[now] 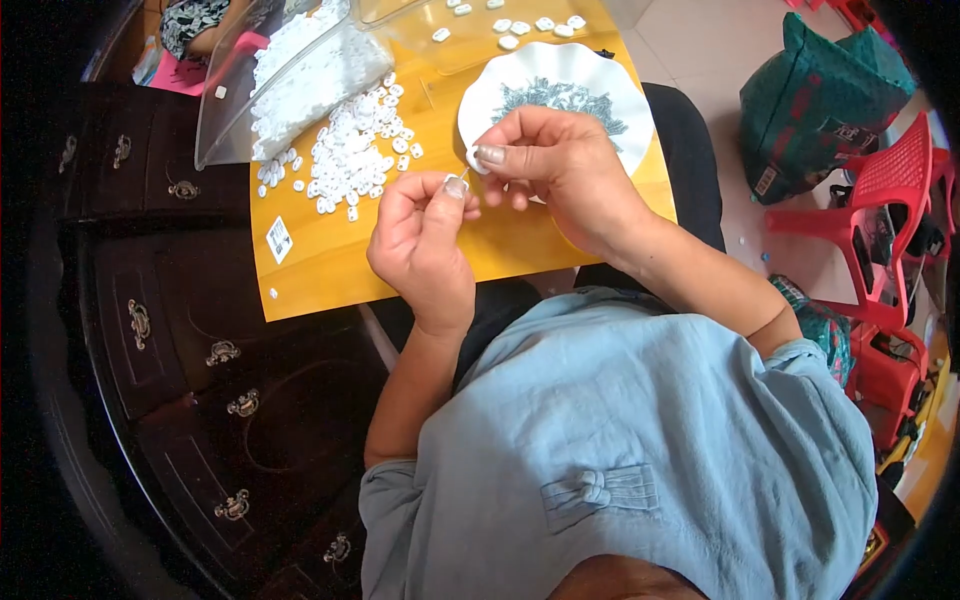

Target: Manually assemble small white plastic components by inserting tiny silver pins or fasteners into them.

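Over the yellow tabletop [520,250], my two hands meet with fingertips almost touching. Between the thumb and fingers of my right hand [570,170] is a small white plastic piece [474,160]. My left hand [425,240] is closed in a pinch on a thin, light-coloured sliver [463,175], too small to name. Just beyond my right hand lies a white wavy-edged plate [485,85] holding many small grey metal pieces [560,95]. Left of it, a heap of small white oval plastic pieces [350,145] spreads on the table.
A clear plastic bin [225,120] of white pieces leans at the far left. Several white pieces [545,24] lie along the far edge. Dark drawers [160,330] stand left; a red plastic chair [870,220] and green bag [800,110] right. Another person's arm [215,35] shows far left.
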Demonstrator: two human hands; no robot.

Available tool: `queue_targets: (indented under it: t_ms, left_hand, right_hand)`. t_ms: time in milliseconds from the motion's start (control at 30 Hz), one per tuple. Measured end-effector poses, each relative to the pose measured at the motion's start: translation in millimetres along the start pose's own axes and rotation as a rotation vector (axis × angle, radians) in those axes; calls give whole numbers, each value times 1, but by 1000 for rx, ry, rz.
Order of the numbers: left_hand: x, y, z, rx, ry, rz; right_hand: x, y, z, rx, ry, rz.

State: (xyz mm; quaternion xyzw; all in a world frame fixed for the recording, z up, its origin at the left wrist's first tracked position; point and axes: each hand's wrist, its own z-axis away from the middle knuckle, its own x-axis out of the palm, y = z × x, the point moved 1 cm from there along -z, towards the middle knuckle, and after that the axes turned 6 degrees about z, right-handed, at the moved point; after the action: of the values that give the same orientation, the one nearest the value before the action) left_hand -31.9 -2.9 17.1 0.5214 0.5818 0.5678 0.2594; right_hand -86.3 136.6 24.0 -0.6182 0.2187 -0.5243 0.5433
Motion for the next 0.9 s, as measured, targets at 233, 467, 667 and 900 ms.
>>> queue_targets:
  t_ms: [233,467,667,900]
  left_hand:
    - [-1,1,0,-26,-50,-19]
    - [-1,-1,-2,-30,-91,-3]
    - [-6,0,-4,-141,-134,125]
    - [-9,6,2,-160,-213,137]
  right_hand:
    - [-4,3,-1,-34,-8,36]
    - [-1,1,-1,-55,-94,67]
    - [-8,-3,-4,-12,-162,152]
    - [-18,-8,-5,45,-265,183]
